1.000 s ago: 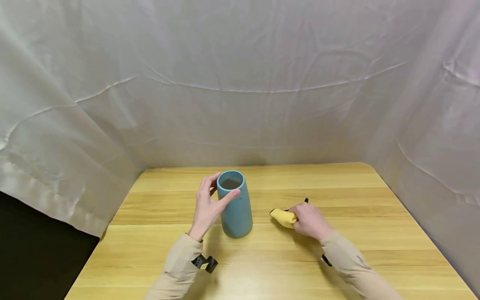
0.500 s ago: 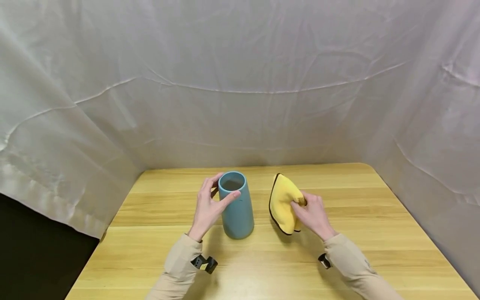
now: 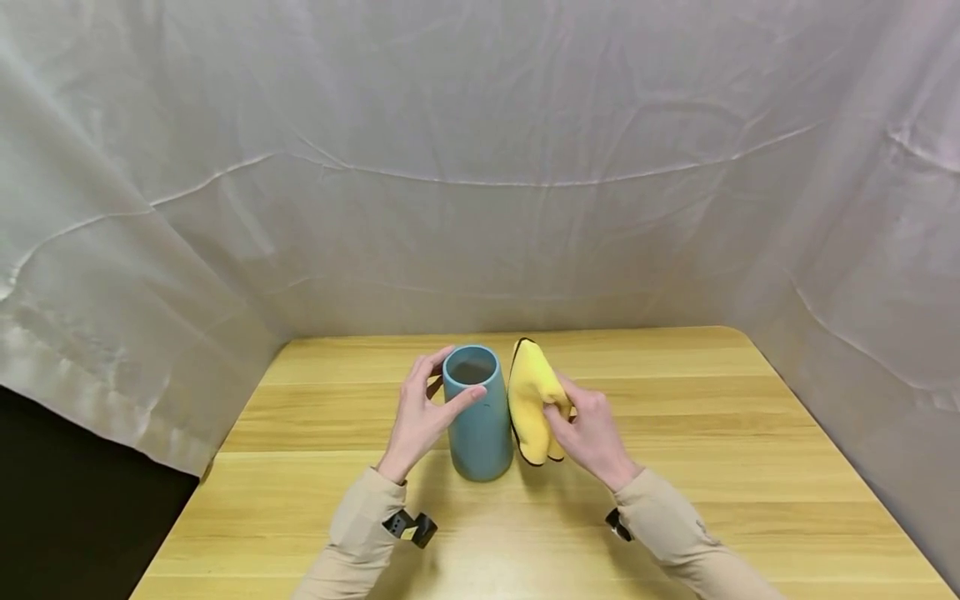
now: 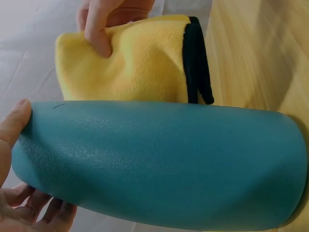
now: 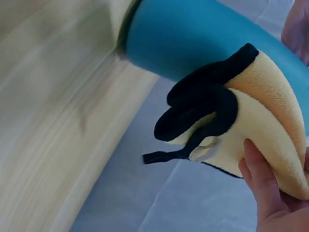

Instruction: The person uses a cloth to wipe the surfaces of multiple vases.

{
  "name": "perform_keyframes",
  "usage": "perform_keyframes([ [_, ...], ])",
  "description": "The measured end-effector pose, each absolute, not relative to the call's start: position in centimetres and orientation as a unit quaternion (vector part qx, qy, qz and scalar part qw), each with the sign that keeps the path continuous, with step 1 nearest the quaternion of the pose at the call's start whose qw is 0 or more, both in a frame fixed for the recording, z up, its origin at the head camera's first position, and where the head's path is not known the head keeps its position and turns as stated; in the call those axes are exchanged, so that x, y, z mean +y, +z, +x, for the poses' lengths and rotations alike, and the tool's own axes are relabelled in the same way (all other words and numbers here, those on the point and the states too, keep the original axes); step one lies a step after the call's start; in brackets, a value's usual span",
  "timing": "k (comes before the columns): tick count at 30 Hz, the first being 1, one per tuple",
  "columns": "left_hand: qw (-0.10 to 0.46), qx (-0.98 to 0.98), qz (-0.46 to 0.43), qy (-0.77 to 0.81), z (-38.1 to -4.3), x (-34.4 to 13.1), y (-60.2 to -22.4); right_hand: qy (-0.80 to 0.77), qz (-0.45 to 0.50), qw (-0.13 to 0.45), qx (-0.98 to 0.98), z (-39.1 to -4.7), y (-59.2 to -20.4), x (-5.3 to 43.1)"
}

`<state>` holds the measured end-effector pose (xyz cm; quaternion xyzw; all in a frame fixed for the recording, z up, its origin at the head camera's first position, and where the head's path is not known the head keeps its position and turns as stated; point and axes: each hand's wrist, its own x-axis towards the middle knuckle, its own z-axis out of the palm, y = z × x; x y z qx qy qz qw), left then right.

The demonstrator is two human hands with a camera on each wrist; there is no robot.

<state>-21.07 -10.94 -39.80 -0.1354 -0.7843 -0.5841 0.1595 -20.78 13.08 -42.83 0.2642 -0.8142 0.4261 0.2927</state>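
Note:
A tall blue vase (image 3: 481, 437), wider at the base than at its open mouth, stands upright on the wooden table. My left hand (image 3: 420, 417) grips it near the rim, thumb on the near side and fingers round the far left. My right hand (image 3: 592, 425) pinches a folded yellow cloth (image 3: 531, 392) with black edging, held against or close beside the vase's right side. In the left wrist view the cloth (image 4: 130, 63) rises from behind the vase (image 4: 159, 164). The right wrist view shows the cloth's black edges and a hanging loop (image 5: 166, 155) beside a whitish tag.
The wooden table (image 3: 712, 417) reaches back to a pale fabric curtain (image 3: 480, 233) that hangs behind it and at both sides. A black area (image 3: 75, 500) lies beyond the table's left edge. Small dark cameras (image 3: 411, 527) sit on both wrists.
My right hand has lifted the yellow cloth off the table and brought it left to the vase's side. The vase, still in my left hand, has shifted slightly right.

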Motion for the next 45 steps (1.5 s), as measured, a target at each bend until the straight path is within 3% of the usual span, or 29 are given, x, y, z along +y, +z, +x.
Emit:
perform_keyframes([
  [10,0.147,-0.780,-0.142,-0.591,-21.1,-10.6,-40.2,0.425,0.315,0.283,-0.800,-20.2,-42.5,12.2],
  [20,0.143,-0.784,-0.142,-0.587,-21.1,-10.6,-40.0,0.561,0.319,0.111,-0.756,-20.3,-41.8,13.0],
  [26,0.140,-0.787,-0.137,-0.584,-21.2,-10.6,-39.9,0.582,0.263,0.059,-0.767,-21.4,-41.2,12.8],
  [38,0.140,-0.787,-0.143,-0.584,-21.2,-10.6,-40.0,0.527,0.279,0.080,-0.799,-22.6,-40.5,11.8],
  [45,0.145,-0.786,-0.148,-0.582,-21.1,-10.7,-40.0,0.544,0.307,0.060,-0.779,-22.6,-40.1,11.3],
])
